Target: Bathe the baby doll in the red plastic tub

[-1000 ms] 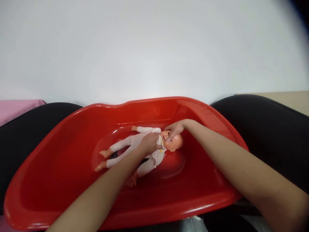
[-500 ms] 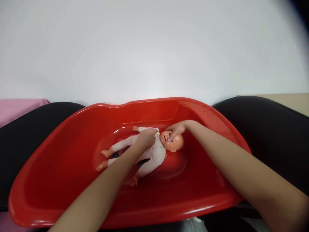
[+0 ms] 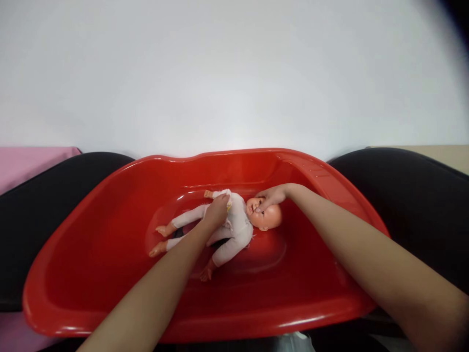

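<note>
White-and-yellow cloth (image 3: 229,204), seemingly mid-removal, is pinched by the left hand (image 3: 217,212); rightward, the clasping right hand (image 3: 275,195) is needed by the bald plastic doll (image 3: 271,220).

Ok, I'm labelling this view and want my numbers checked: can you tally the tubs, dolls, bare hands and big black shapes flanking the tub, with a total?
Tub: 1, red
Doll: 1
Bare hands: 2 (left hand, right hand)
Black shapes: 2 (left one, right one)
Total: 6
</note>
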Demonstrator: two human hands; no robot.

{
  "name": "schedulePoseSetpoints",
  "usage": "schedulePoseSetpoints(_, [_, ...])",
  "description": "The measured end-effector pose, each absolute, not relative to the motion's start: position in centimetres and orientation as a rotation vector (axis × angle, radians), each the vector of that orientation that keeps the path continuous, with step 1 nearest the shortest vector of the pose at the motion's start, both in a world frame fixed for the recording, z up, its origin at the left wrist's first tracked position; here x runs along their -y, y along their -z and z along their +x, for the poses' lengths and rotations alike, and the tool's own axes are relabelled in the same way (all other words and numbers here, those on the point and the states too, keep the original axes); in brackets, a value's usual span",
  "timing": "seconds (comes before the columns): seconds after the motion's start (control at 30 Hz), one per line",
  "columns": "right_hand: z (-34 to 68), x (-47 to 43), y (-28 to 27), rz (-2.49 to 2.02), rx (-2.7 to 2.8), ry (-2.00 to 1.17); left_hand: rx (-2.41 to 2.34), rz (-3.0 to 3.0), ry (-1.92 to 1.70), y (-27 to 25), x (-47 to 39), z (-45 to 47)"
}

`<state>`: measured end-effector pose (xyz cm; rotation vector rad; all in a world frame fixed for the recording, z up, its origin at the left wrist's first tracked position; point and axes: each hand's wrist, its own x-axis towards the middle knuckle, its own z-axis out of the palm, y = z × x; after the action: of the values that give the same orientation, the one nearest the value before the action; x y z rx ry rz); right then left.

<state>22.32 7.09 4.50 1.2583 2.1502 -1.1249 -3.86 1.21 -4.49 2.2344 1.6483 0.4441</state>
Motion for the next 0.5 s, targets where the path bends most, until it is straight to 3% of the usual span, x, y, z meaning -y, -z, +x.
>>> schedulePoseSetpoints(0.3, [22.4, -6.9, -4.3, 1.252, -2.126, 1.181, -2.139, 2.118, -0.086, 4.5, -0.7, -8.0])
schedulePoseSetpoints(0.5, [22.2, -6.7, -4.6, 1.248, -2.119, 1.185, -2.332, 1.900, -0.090, 5.7, -0.2, -11.8])
